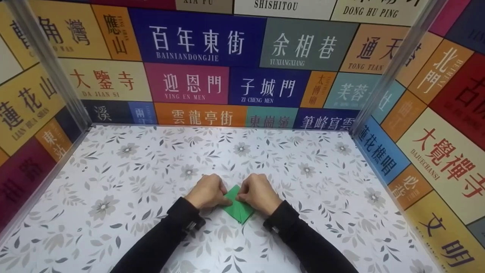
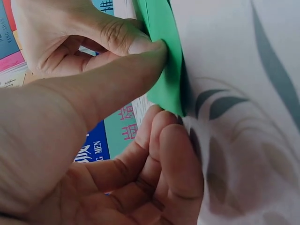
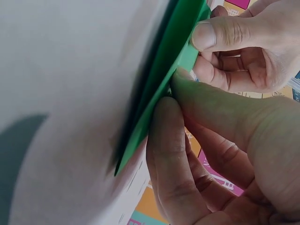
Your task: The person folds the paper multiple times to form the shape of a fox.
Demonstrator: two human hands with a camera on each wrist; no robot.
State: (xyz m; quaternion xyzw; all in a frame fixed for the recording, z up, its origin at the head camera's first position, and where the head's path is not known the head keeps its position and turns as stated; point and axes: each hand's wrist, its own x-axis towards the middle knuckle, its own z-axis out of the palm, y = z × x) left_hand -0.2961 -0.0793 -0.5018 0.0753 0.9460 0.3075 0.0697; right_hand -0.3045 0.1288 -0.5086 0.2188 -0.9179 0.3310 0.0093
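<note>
A small piece of folded green paper [image 1: 239, 213] lies on the patterned tabletop, one corner toward the person and a crease line running to that corner. My left hand [image 1: 207, 192] holds its left side; in the left wrist view the thumb presses on the green paper [image 2: 172, 86], with curled fingers beside its edge. From the right, my right hand [image 1: 262, 194] pinches an edge of the paper between thumb and index finger. A raised layer of the green paper [image 3: 154, 101] shows in the right wrist view. The hands hide part of the paper's sides.
The white tabletop [image 1: 151, 167] has a grey leaf and flower print. Upright panels with coloured Chinese sign blocks stand at the back [image 1: 197, 41], left [image 1: 26, 106] and right [image 1: 435, 151]. Clear strips [image 1: 394, 64] run along the corners.
</note>
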